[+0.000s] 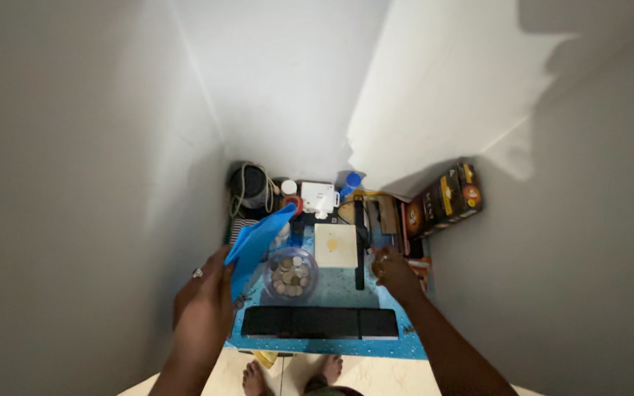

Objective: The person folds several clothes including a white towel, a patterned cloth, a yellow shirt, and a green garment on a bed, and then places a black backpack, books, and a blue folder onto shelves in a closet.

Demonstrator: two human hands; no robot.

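Observation:
My left hand (203, 304), with a ring on one finger, holds a blue cloth-like sheet (257, 240) that rises up and to the right over the table's left edge. Just right of it stands a clear round bowl of coins (290, 276). My right hand (392, 270) hovers at the right side of the blue table (332, 345); its fingers are curled around something small and pale that I cannot make out. Between the hands lies a cream square box (335, 245) with a yellow spot.
A long black flat bar (320, 323) lies along the table's front. A thin black strip (359, 246) runs front to back. At the back are a dark pot with cord (249, 185), a white device (318, 198), a blue-capped bottle (351, 182). Dark printed boxes (443, 199) stand right. Walls close in.

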